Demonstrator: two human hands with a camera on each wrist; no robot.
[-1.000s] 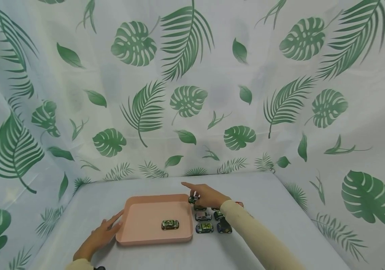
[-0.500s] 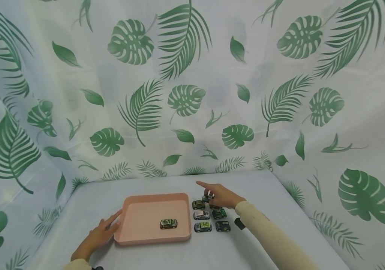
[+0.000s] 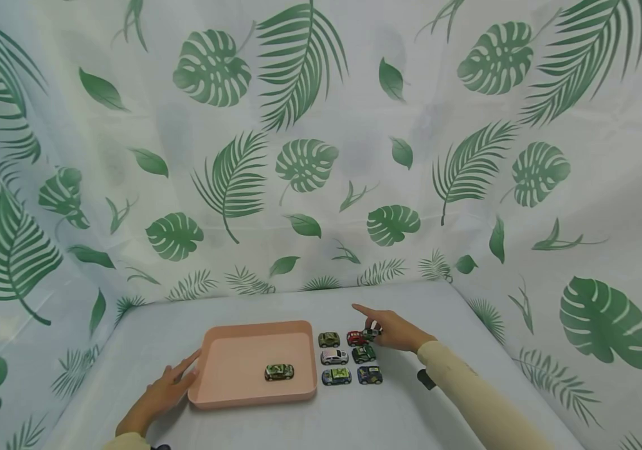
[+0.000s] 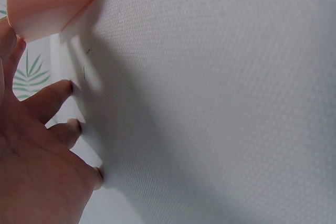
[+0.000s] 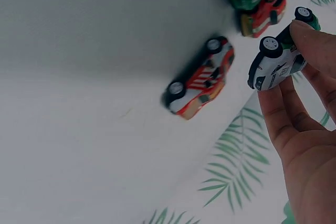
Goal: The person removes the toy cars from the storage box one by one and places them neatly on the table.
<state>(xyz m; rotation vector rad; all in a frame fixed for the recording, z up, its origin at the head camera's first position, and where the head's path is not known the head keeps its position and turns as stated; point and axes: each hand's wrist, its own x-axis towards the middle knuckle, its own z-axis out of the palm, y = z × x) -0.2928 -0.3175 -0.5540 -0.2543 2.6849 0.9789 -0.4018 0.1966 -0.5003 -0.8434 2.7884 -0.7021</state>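
My right hand (image 3: 396, 329) pinches a white-and-green toy car (image 5: 278, 64) between thumb and fingers, above the table; its index finger points out straight. Just under it in the head view is a red toy car (image 3: 356, 338). The right wrist view also has a striped red-and-white toy car (image 5: 202, 81) on the table, hidden behind the hand in the head view. With fingers extended, my left hand (image 3: 157, 397) touches the left side of a pink tray (image 3: 230, 365). A camouflage-patterned toy car (image 3: 279, 372) lies inside the tray, towards its right front.
Right of the tray, toy cars stand in two columns: an olive one (image 3: 329, 339), a white one (image 3: 334, 357), a blue-and-yellow one (image 3: 336, 376), a green one (image 3: 363, 354) and a dark blue one (image 3: 369, 375). A leaf-patterned curtain (image 3: 321, 206) encloses the table.
My right hand has moved right, carrying the white-and-green toy car from the tray's right edge to above the second column of cars. The left hand has stayed at the tray.
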